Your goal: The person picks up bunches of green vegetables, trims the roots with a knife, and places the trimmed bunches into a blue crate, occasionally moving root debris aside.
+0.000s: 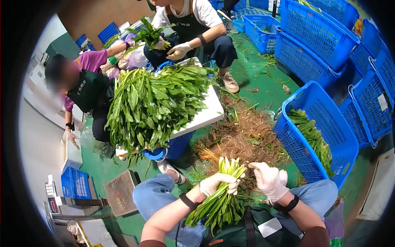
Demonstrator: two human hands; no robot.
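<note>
Currently, one gloved left hand (pixel 218 184) is clamping one leafy-greens bunch (pixel 224 199) mid-length, leaves (pixel 214 216) hanging below; one gloved right hand (pixel 269 180) is hovering beside, grip indeterminable.

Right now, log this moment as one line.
left grip: closed on leafy bunch | right grip: beside bunch | nearest basket: greens inside | roots: on floor

Bunch of greens (pixel 222 203), gripped around the stems (pixel 229 165), tilted stem-end up.
Sits about 5:30 from centre of head view. Stems pale yellow-green, thick, packed tight at the grip, ends slightly uneven, pointing roughly 12:30. Leaves (pixel 214 213) long, narrow, mid-green, fanning loosely from about 5:30 round to 7:30, overlapping, lower tips partly lost against dark background. Middle of bunch partly covered at the grip.
</note>
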